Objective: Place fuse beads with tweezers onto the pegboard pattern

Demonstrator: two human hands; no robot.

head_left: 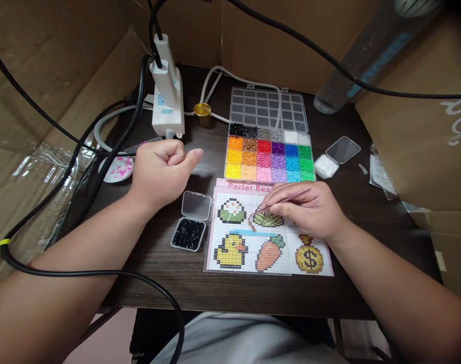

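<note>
My right hand (306,208) is closed on pinkish tweezers (287,198), whose tips point down-left over a printed pattern sheet (312,244). A clear pegboard (249,273) covers much of the sheet. Close to the tips is a small brownish patch (252,226), too small to make out. Pixel pictures of a duck (231,253), a carrot (270,253) and a money bag (309,257) show on the sheet. My left hand (162,169) forms a fist with the thumb stretched out, above the table; no object shows in it. Below it stands an open little box of black beads (188,234).
A bead organizer (270,154) with many colours lies open behind the sheet. Right of it is a small box of white beads (326,167). A power strip (168,101), a gold cup (202,115) and a round pink-dotted piece (117,169) lie left. Black cables (101,273) cross my left arm.
</note>
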